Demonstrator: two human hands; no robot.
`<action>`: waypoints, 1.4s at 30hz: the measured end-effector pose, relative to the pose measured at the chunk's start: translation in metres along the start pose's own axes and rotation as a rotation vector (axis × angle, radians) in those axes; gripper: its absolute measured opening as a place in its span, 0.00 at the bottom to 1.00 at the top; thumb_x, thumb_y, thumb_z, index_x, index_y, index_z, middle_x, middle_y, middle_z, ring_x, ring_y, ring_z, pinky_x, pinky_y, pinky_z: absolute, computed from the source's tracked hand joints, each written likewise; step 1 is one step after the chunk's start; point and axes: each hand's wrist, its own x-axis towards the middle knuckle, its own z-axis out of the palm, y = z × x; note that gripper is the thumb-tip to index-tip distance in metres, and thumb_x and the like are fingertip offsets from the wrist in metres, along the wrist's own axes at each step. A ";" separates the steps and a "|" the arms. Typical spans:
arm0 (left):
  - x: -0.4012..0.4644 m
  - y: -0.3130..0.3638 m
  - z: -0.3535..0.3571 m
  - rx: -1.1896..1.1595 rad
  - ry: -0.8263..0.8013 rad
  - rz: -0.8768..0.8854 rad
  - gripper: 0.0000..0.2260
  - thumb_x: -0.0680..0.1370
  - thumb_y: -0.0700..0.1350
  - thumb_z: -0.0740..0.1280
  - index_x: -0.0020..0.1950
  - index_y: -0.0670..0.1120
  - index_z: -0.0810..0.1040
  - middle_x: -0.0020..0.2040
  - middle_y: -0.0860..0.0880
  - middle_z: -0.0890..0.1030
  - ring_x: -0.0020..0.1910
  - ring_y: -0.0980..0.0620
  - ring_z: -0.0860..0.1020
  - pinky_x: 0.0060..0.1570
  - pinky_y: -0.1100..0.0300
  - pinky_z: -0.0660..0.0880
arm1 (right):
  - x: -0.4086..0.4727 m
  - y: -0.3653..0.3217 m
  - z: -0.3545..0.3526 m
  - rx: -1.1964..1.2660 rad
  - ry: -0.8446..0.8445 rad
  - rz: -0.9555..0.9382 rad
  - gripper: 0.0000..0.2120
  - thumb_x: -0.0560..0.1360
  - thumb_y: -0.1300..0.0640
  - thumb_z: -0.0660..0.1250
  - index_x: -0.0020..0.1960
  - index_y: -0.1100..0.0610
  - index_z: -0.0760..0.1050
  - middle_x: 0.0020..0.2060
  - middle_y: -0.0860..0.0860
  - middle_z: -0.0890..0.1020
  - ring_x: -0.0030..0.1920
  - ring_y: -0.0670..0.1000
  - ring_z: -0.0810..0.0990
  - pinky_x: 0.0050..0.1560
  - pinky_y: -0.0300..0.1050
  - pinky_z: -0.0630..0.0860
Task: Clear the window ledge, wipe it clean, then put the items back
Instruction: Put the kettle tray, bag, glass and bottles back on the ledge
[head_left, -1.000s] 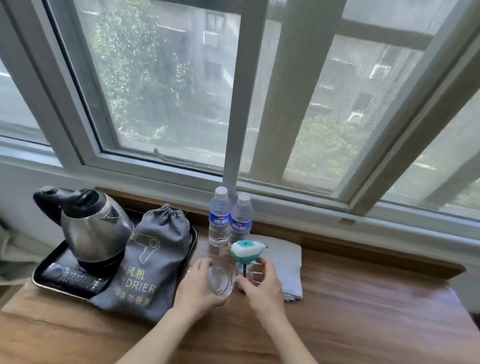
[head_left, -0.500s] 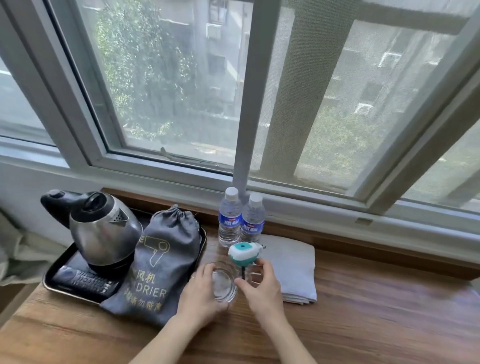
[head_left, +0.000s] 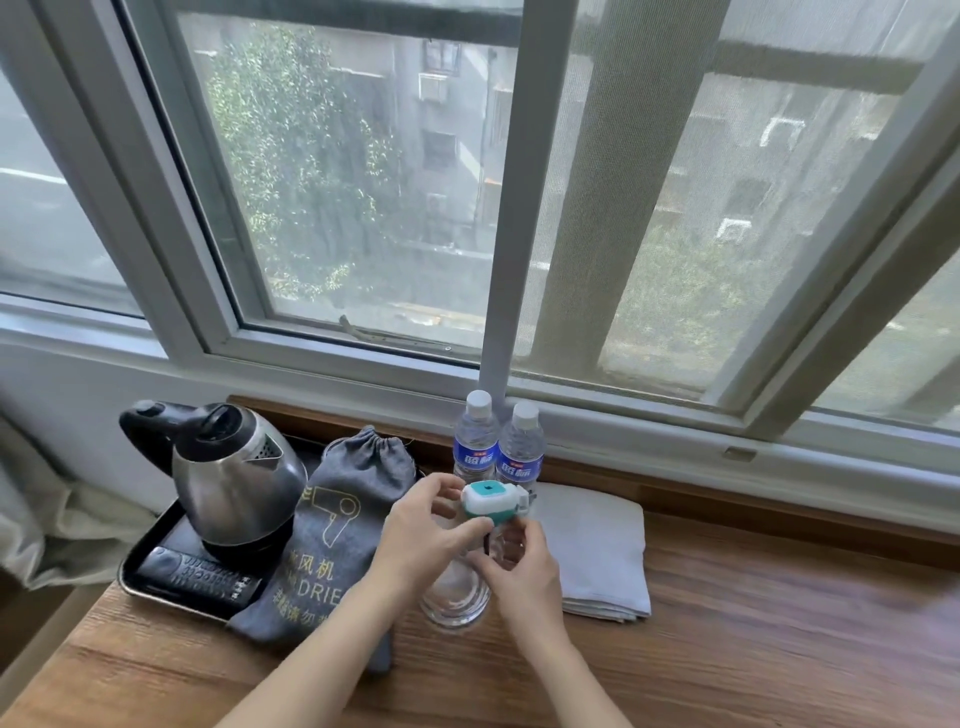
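A white and teal plug-in device with a clear little bottle under it hangs just above the wooden ledge. My left hand pinches its teal head between thumb and fingers. From below, my right hand grips the clear bottle part. An empty drinking glass stands on the ledge directly beneath both hands, and neither hand touches it. Two small water bottles stand upright side by side against the window frame behind the device. A folded white towel lies to the right.
A steel kettle sits on a black tray at the left, with a black flat item beside it. A grey hair-dryer bag leans half on the tray, touching my left forearm. The window frame runs along the back.
My left hand has let go of the glass and risen to pinch the device's head. The device is a little higher than before, still in my right hand.
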 end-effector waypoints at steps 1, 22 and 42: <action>0.003 0.000 -0.001 0.014 0.001 -0.006 0.20 0.65 0.51 0.79 0.52 0.56 0.77 0.46 0.59 0.81 0.45 0.65 0.77 0.43 0.71 0.72 | 0.001 -0.002 0.002 0.003 -0.002 -0.007 0.27 0.67 0.51 0.80 0.61 0.47 0.72 0.46 0.42 0.83 0.46 0.35 0.80 0.44 0.29 0.75; 0.032 -0.016 0.002 0.294 0.262 -0.149 0.22 0.70 0.46 0.73 0.60 0.43 0.71 0.51 0.47 0.68 0.48 0.43 0.76 0.45 0.55 0.69 | 0.010 0.013 0.007 0.035 -0.141 -0.037 0.27 0.70 0.55 0.78 0.65 0.50 0.72 0.58 0.45 0.80 0.55 0.41 0.81 0.51 0.28 0.75; 0.057 -0.037 0.047 0.472 0.385 -0.204 0.27 0.69 0.52 0.76 0.59 0.42 0.68 0.57 0.42 0.72 0.59 0.40 0.71 0.52 0.46 0.73 | 0.026 0.025 0.005 0.051 -0.152 -0.020 0.25 0.71 0.57 0.76 0.63 0.44 0.70 0.56 0.42 0.79 0.56 0.40 0.80 0.54 0.31 0.77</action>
